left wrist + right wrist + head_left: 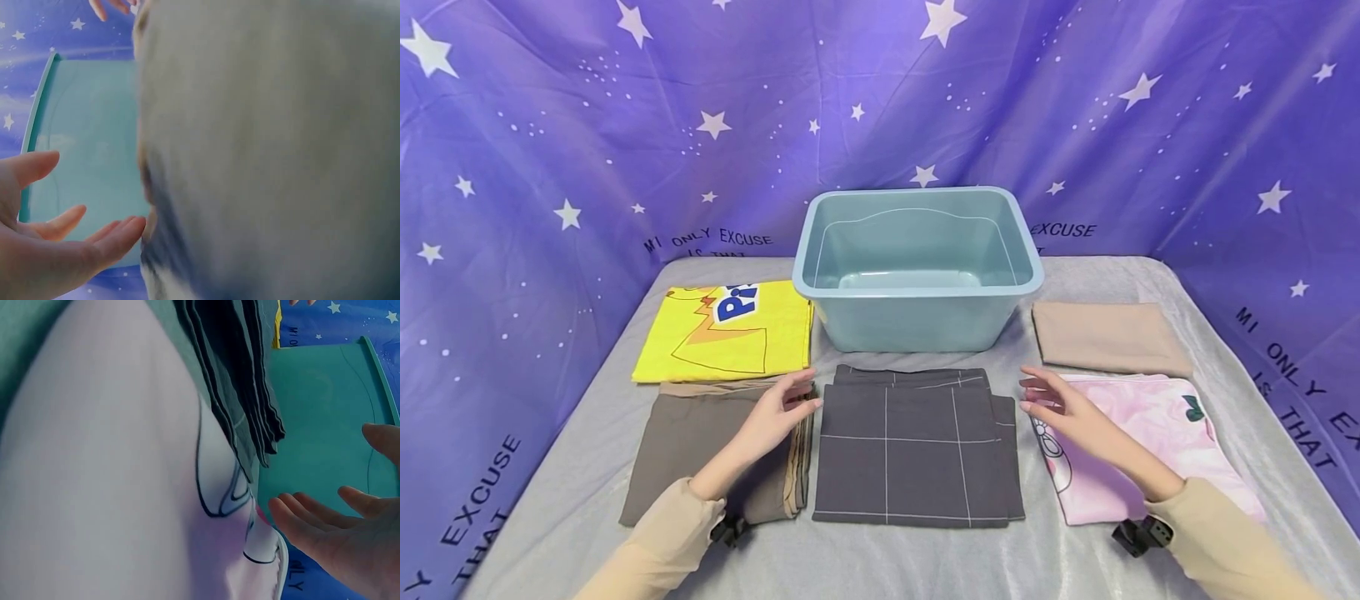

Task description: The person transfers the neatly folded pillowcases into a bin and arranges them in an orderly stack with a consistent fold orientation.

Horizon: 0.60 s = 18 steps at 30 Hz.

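Across the back and both sides, a purple backdrop point(850, 50) of white stars and dark lettering. Below, a table point(925, 562) under a soft grey cover. At the table's far middle, a blue-green bin point(917, 321), upright, with a pale line curving round the inside.

Then the folded cloths, all flat on the table. Front and centre, directly before the bin, a dark grey cloth point(917, 475) with thin white grid lines — more layers peeking out behind and at the right. Right of that, a pink cloth point(1165, 417) with a dark-outlined white figure and a green leaf shape. On the left, a brown cloth point(677, 442), with lighter folds along the back edge and right side. Behind the brown cloth and just beside the bin, a yellow cloth point(730, 333) with blue lettering. Behind the pink one, right of the bin, a smaller tan cloth point(1108, 336).

Beige sleeves point(655, 533) on both arms. Both hands empty, fingers loose and parted: the left hand point(778, 410) above the brown cloth's right edge, the right hand point(1071, 408) above the pink cloth's left edge — dark grey cloth between. Cannot tell whether any fingertip touches fabric. At each wrist, a small black device point(1142, 535).
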Each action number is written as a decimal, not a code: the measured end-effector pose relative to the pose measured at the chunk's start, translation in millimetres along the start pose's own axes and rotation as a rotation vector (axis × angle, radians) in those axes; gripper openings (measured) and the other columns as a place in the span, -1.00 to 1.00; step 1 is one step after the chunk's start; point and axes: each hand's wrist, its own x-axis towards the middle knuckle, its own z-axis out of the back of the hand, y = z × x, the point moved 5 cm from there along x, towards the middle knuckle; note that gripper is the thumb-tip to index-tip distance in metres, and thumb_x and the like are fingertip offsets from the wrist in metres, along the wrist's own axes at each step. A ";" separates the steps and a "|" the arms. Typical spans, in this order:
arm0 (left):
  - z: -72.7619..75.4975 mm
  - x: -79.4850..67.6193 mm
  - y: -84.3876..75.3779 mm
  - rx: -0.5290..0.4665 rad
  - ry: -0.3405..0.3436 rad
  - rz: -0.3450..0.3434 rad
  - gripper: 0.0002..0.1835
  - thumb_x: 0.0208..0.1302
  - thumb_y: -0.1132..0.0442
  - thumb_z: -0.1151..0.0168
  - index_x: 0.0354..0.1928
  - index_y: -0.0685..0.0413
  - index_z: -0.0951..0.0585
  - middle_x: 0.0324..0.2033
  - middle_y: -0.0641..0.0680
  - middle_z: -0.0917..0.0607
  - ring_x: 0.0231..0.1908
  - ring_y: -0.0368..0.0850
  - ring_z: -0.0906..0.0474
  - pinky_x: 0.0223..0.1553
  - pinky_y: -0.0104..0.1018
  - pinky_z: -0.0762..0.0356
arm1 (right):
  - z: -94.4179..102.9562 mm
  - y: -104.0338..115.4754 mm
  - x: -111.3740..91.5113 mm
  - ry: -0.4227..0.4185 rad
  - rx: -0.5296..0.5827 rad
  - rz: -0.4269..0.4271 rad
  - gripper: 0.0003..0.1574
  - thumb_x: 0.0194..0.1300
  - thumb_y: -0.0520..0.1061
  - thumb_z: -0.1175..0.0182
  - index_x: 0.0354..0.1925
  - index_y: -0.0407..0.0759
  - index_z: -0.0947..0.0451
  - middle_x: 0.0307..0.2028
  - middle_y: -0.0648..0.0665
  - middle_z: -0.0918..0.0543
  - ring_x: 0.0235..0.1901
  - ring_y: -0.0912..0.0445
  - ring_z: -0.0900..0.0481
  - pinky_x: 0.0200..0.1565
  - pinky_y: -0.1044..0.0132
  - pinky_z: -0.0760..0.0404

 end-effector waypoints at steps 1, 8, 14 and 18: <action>-1.4 -0.3 0.2 0.000 0.002 0.002 -0.45 0.17 0.31 -0.13 0.18 0.37 -0.25 0.16 0.34 -0.28 0.13 0.23 -0.25 0.10 0.00 -0.24 | -1.2 -0.5 -0.1 0.005 0.001 -0.004 -0.33 0.26 -0.17 -0.04 0.25 -0.37 -0.06 0.05 -0.44 -0.37 0.00 -0.23 -0.39 -0.08 0.48 -0.42; -9.8 -1.0 1.6 0.007 -0.002 0.039 -0.42 0.17 0.29 -0.13 0.21 0.33 -0.22 0.18 0.33 -0.25 0.16 0.23 -0.19 0.12 0.00 -0.21 | -7.2 -0.6 -1.5 0.018 -0.015 -0.029 -0.33 0.27 -0.13 -0.03 0.25 -0.36 -0.06 0.07 -0.42 -0.36 0.03 -0.22 -0.38 -0.02 0.20 -0.44; -15.1 -1.6 3.6 0.004 -0.023 0.063 -0.44 0.16 0.30 -0.14 0.19 0.35 -0.25 0.18 0.33 -0.26 0.16 0.25 -0.18 0.11 0.03 -0.22 | -11.8 -2.0 -2.3 0.010 -0.035 -0.059 -0.32 0.26 -0.08 -0.04 0.24 -0.35 -0.08 0.06 -0.44 -0.36 0.02 -0.22 -0.39 -0.03 0.01 -0.41; -17.2 -2.9 5.1 -0.005 -0.030 0.075 -0.43 0.16 0.30 -0.13 0.19 0.35 -0.24 0.18 0.32 -0.26 0.16 0.26 -0.18 0.11 0.05 -0.21 | -15.2 -6.8 -2.7 0.010 -0.052 -0.080 -0.30 0.26 -0.06 -0.05 0.24 -0.34 -0.08 0.06 -0.45 -0.35 0.02 -0.24 -0.38 -0.04 -0.01 -0.42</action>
